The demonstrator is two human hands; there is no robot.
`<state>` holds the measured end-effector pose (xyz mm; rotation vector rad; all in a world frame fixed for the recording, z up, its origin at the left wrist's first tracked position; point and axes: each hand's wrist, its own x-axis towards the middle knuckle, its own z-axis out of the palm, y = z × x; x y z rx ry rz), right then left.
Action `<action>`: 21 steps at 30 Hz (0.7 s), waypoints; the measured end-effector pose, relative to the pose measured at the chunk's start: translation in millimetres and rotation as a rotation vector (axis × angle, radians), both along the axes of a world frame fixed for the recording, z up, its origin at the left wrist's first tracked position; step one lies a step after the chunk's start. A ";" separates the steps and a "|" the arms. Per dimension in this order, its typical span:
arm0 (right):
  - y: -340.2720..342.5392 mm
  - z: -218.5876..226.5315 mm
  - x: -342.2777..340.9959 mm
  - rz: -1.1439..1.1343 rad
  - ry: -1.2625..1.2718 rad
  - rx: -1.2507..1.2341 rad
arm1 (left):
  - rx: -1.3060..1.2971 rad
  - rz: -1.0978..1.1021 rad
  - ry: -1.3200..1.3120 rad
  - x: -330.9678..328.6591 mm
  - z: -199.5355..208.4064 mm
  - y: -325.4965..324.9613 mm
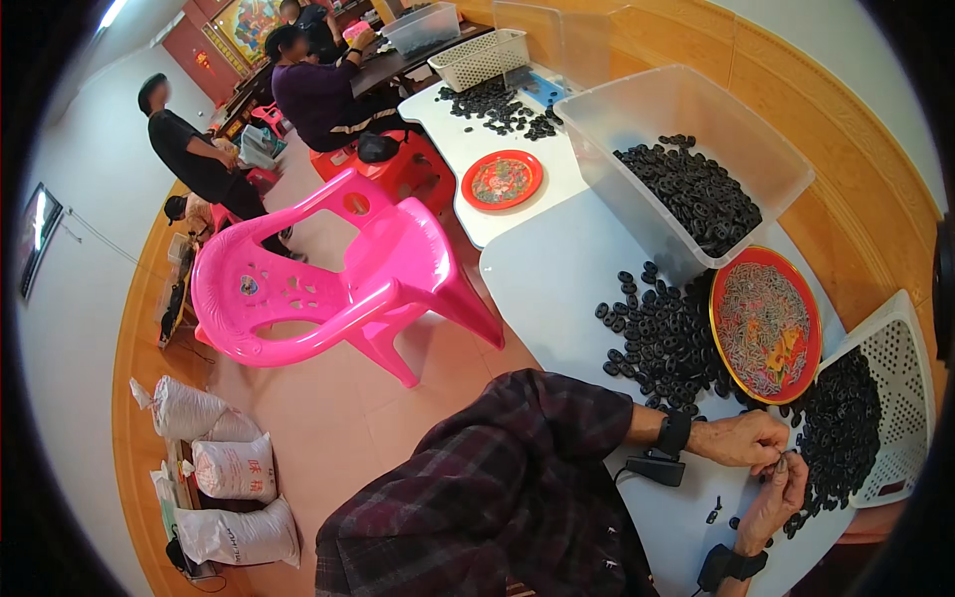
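My left hand (pixel 741 438) and my right hand (pixel 774 497) meet over the near edge of the white table (pixel 557 269). Their fingertips pinch a small dark piece (pixel 782 464) between them; I cannot make out which hand bears it. Both wrists carry black bands. A loose pile of small black rings (pixel 662 343) lies just beyond my left hand. A red round tray (pixel 766 323) of thin metal bits sits behind it. More black rings spill from a white perforated basket (pixel 900 398) beside my right hand.
A clear plastic bin (pixel 686 109) holding black rings stands further along the table, with a second red tray (pixel 501 179) and another white basket (pixel 479 58) beyond. A pink plastic chair (pixel 338 269) stands on the floor. Other people (pixel 318 90) work at the far end. White sacks (pixel 234 468) lie by the wall.
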<state>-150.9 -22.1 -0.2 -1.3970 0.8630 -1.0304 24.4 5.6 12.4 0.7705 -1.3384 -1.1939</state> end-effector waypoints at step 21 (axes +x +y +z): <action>-3.3 -6.5 -3.8 0.014 -0.022 0.023 | -0.005 -0.022 -0.006 -1.0 -3.5 -1.2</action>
